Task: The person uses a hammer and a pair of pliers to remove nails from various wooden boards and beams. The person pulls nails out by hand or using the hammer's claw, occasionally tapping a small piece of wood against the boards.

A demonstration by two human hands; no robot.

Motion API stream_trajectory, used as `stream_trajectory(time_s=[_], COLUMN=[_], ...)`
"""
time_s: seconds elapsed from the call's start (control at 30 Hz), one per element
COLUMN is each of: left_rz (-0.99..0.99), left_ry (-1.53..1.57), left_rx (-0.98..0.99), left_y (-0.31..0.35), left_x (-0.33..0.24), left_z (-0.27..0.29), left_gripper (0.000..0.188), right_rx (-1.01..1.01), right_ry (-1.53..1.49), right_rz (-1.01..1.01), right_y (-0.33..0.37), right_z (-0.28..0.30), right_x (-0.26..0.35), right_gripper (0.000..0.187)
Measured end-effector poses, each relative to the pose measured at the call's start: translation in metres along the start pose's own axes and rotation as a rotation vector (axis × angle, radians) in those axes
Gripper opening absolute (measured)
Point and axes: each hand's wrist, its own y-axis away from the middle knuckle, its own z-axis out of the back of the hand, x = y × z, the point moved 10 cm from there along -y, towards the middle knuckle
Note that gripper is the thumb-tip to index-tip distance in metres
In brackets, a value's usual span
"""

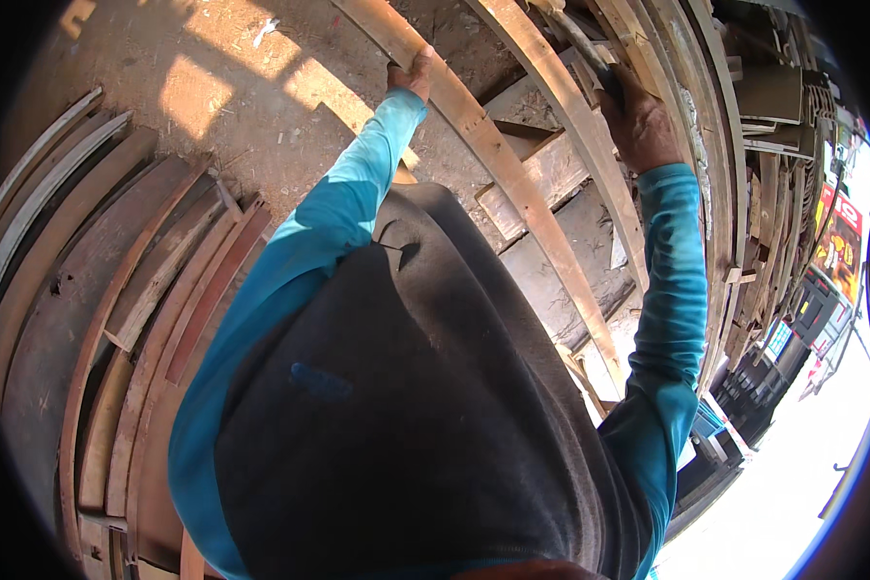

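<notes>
Left hand point(413, 77) clasps one plank point(507, 166); right hand point(646, 126), grip unclear, bends beside a second plank point(575, 111).

Head view: wide fisheye, mounted on the wearer's head, pitched steeply downward. The wearer's dark grey cloth garment point(387, 416) fills the lower centre at close range; brown earthen floor point(261, 164) lies farther off, upper left. Long brown wooden boards point(498, 155) appear bowed toward the rim.

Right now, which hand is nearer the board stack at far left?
Left. The left hand, on a long plank, is right of the stack; the right hand is farther right.
</notes>
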Motion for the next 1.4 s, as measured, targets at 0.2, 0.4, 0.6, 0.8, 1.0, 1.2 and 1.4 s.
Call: stream_trajectory(time_s=[0.2, 0.4, 0.6, 0.8, 1.0, 1.2, 1.4], left_rz=[-0.002, 0.001, 0.0, 0.022, 0.027, 0.08, 0.079], left_ry=[-0.016, -0.192, -0.025, -0.172, -0.125, -0.14, -0.136], left_rx=[0.029, -0.011, 0.024, 0.033, 0.073, -0.027, 0.051], left_y=[0.005, 0.0, 0.017, 0.003, -0.009, -0.003, -0.001], left_x=[-0.001, 0.018, -0.014, 0.009, 0.021, 0.015, 0.04], left_z=[-0.004, 0.01, -0.009, 0.001, 0.006, -0.009, -0.04], left_gripper=[0.069, 0.065, 0.072, 0.078, 0.083, 0.081, 0.078], right_rx=[0.535, 0.005, 0.435, -0.012, 0.431, -0.05, -0.268], right_ry=[0.338, 0.075, 0.366, 0.012, 0.324, -0.469, -0.713], right_rz=[-0.041, -0.089, -0.148, -0.24, -0.101, -0.288, -0.803], right_y=[0.06, 0.03, 0.096, 0.089, 0.13, 0.196, 0.242], right_z=[-0.088, -0.007, -0.097, -0.057, -0.123, -0.131, -0.162], right_x=[0.009, 0.02, 0.0, 0.006, 0.032, 0.058, 0.003], right_gripper=[0.034, 0.036, 0.045, 0.042, 0.045, 0.036, 0.036])
